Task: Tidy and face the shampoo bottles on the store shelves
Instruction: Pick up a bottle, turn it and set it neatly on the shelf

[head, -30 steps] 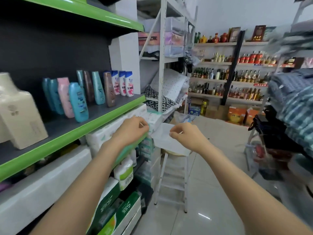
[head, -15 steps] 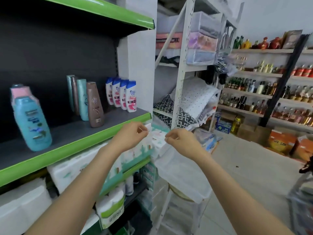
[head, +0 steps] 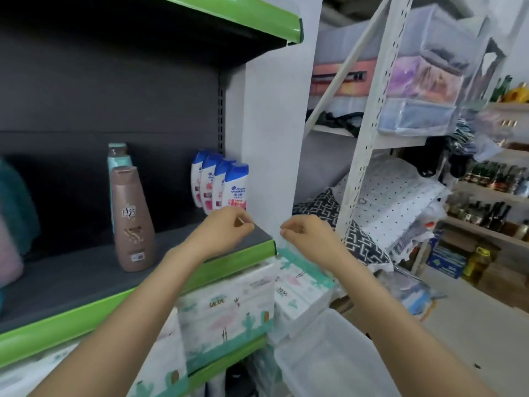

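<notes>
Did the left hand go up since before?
Yes. The left hand has risen from below the green shelf edge to above it, near the white shampoo bottles.

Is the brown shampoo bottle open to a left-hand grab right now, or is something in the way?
Probably yes. The brown bottle stands alone near the shelf's front edge, with bare shelf between it and the left hand. That hand's fingers are curled, though, possibly pinching something thin.
</notes>
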